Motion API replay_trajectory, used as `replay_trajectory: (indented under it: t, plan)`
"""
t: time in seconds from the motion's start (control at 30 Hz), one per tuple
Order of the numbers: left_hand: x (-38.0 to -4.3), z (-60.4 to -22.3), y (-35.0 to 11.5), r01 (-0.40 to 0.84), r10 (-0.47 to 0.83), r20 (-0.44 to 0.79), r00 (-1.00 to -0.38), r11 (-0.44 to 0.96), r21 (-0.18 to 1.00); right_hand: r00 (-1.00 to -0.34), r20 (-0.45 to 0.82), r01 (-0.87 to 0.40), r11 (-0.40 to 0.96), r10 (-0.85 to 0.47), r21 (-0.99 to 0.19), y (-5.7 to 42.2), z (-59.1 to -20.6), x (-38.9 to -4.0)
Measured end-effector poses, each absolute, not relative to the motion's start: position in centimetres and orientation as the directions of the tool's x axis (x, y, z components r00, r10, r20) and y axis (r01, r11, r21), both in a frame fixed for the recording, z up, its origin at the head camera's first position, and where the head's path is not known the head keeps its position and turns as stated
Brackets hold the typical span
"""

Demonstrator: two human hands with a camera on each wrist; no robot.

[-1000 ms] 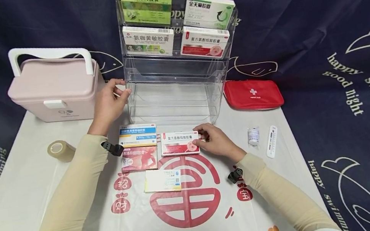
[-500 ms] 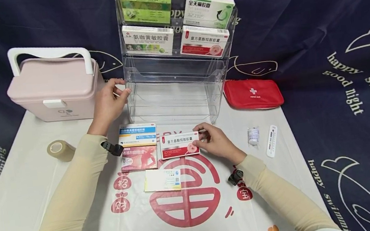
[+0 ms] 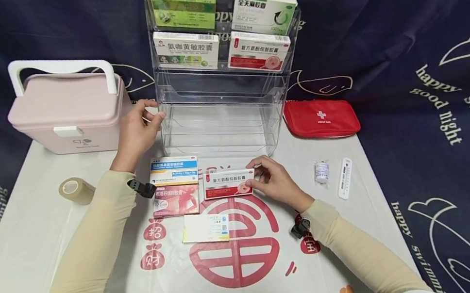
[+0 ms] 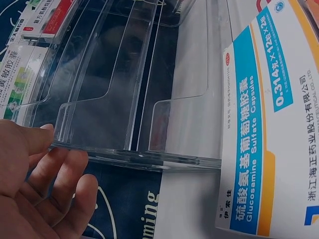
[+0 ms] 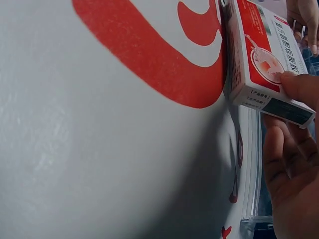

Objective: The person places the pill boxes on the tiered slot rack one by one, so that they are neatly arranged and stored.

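Note:
At the left side of a clear plastic display rack (image 3: pixel 222 89), my left hand (image 3: pixel 138 129) holds the edge between thumb and curled fingers. My right hand (image 3: pixel 279 182) pinches the right end of a white and red capsule box (image 3: pixel 224 185) in front of the rack. In the right wrist view the thumb lies on the box's printed face (image 5: pixel 266 64) and the fingers are behind it. Left of that box lie a blue, white and yellow glucosamine capsule box (image 3: pixel 174 170) and a pink capsule box (image 3: pixel 175 200). A pale yellow and white box (image 3: pixel 205 228) lies nearer me.
Several medicine boxes, among them a green one (image 3: pixel 184 6), stand in the rack's upper tiers. A pink handled case (image 3: pixel 67 108) and a tape roll (image 3: pixel 76 190) are on the left. To the right are a red first-aid pouch (image 3: pixel 321 118), a small bottle (image 3: pixel 321 172) and a white thermometer (image 3: pixel 344 178).
The capsule box in my right hand has shifted slightly toward me and tilted, so its barcoded top side shows. My left hand has stayed at the rack's edge.

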State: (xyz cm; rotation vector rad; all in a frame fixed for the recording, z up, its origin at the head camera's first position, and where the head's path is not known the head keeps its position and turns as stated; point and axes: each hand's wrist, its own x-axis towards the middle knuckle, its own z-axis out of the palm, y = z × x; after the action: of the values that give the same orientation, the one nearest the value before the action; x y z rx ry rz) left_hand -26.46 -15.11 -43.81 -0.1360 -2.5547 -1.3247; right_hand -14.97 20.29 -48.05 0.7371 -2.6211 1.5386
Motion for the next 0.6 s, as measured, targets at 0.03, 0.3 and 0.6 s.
replay_trajectory:
  t: [0.03,0.3,0.6]
  plan:
    - [-26.47,-43.81,-15.1,0.2,-0.037,0.271,-0.962,0.58,0.79,-0.883,0.266,-0.419,0.394,-0.387,-0.818,20.27,-47.99,-14.97]
    - [-26.49,-43.95,-15.12,0.199,-0.041,0.274,-0.961,0.585,0.786,-0.864,0.345,-0.473,0.355,-0.368,-0.806,20.54,-48.58,-15.16]
    - [-26.47,-43.91,-14.96,0.196,-0.045,0.273,-0.961,0.585,0.787,-0.869,0.304,-0.447,0.355,-0.391,-0.821,21.14,-48.64,-14.62]
